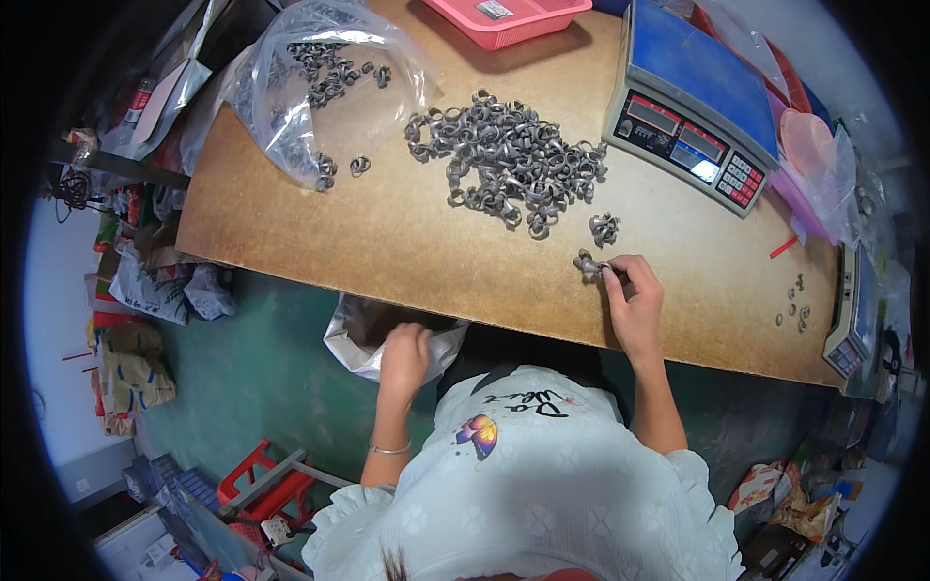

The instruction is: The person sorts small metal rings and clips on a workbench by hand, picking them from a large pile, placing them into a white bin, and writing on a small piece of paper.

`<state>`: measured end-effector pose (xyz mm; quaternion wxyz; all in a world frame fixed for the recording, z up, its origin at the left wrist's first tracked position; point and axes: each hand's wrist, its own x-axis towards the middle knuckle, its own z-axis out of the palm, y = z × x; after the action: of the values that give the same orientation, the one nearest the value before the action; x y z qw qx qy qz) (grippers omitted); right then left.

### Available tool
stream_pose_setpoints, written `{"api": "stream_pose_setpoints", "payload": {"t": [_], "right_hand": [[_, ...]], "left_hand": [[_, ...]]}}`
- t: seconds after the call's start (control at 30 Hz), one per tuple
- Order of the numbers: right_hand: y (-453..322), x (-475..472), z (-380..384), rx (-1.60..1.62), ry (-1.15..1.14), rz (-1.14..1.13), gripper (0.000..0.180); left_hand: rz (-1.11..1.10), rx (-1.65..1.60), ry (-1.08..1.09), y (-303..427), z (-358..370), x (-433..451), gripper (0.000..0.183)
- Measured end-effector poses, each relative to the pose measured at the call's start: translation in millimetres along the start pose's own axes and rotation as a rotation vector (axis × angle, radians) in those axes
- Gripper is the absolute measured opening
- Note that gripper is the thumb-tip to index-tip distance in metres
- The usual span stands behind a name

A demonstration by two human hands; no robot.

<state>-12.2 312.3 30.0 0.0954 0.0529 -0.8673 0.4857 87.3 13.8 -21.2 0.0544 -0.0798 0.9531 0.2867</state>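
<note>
My right hand [636, 301] pinches a grey metal ring between thumb and fingertips, low over the front part of the tabletop. Touching or just beside that ring is a small clump of grey metal rings [585, 263]. Another little cluster of rings [604, 229] lies just beyond it. Farther in sits a large heap of similar rings [512, 156]. My left hand [405, 354] is at the mouth of a white plastic bag [356, 350] below the table edge. Its fingers are blurred and turned away, so whether they hold anything is hidden.
A clear plastic bag [407, 54] with rings lies on the wooden tabletop [327, 243] at the left. Beyond the heap are a pink plastic basket [501, 25] and a digital scale [683, 138]. Several loose rings [792, 309] and a second scale [846, 348] are at the right.
</note>
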Motion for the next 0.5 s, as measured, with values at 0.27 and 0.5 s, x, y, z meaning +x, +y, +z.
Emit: {"api": "stream_pose_setpoints", "payload": {"t": [0.27,0.5], "right_hand": [[10.4,-4.8,-2.6,0.568,-0.070,0.340,0.009],[12.0,-3.0,-14.8,0.922,-0.093,0.537,0.011]], "left_hand": [[0.568,-0.277,0.104,151.2,1.5,56.3,0.034],[0.436,-0.545,-0.173,162.7,47.9,94.6,0.022]]}}
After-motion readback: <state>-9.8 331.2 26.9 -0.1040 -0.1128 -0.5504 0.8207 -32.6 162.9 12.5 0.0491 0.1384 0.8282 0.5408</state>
